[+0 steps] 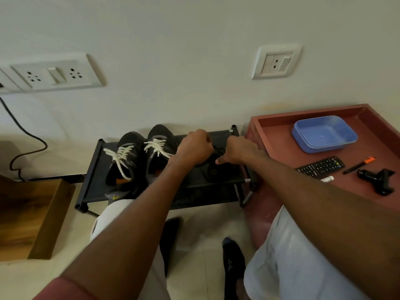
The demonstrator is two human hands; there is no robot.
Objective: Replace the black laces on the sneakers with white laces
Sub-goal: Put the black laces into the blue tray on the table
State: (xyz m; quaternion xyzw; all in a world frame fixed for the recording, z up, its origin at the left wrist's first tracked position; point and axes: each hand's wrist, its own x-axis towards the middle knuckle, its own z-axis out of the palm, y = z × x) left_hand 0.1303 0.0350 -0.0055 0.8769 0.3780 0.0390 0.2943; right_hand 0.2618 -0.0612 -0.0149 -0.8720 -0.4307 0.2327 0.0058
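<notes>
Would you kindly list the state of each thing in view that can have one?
Left sneaker: laced in white, on the rack.
Right sneaker: laced in white, beside the left sneaker.
Black laces: off the sneakers, bunched on the rack.
Left hand: curled, seemingly pinching the black laces.
Right hand: on the black laces; grip unclear.
Blue tub: open, empty, on the red table.

Black laces [213, 167] on dark fabric shoe rack [225, 135]: dark on dark, course hard to trace. Left hand [194, 148] fingertips curled out of sight; grip on lace unclear. Right hand [236, 150] covers lace part. Left forearm hides right black sneaker [160, 148] heel. White socket panel [54, 73] blurred, cut by left edge. Small white labelled item [326, 179] unreadable.
</notes>
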